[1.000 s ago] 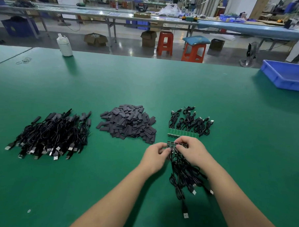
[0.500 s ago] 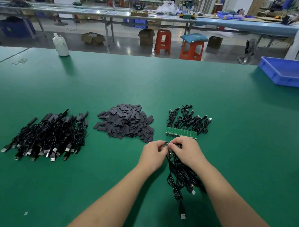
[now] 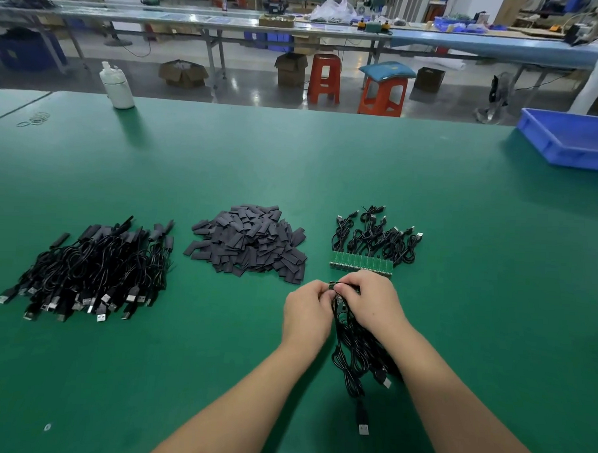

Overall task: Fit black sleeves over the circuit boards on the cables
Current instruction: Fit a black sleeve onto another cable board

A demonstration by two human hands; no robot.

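My left hand (image 3: 306, 312) and my right hand (image 3: 371, 303) meet over a small strip of green circuit boards (image 3: 332, 286), both pinching it; my fingers hide most of the strip. Black cables (image 3: 357, 355) hang from it toward me, ending in USB plugs. Just beyond my hands lies a second panel of joined green boards (image 3: 359, 263) with its cables (image 3: 376, 238) fanned out behind. A heap of flat black sleeves (image 3: 249, 243) sits left of that. Far left lies a pile of cables with sleeves fitted (image 3: 90, 272).
The green table (image 3: 477, 268) stretches wide around the piles. A white bottle (image 3: 116, 86) stands at the far left edge, rubber bands (image 3: 35, 119) lie beside it, and a blue bin (image 3: 572, 139) sits at the far right. Stools and benches are beyond the table.
My hands have closed together on the small board strip, the left hand's fingers now right against the right hand's. The piles have not moved.
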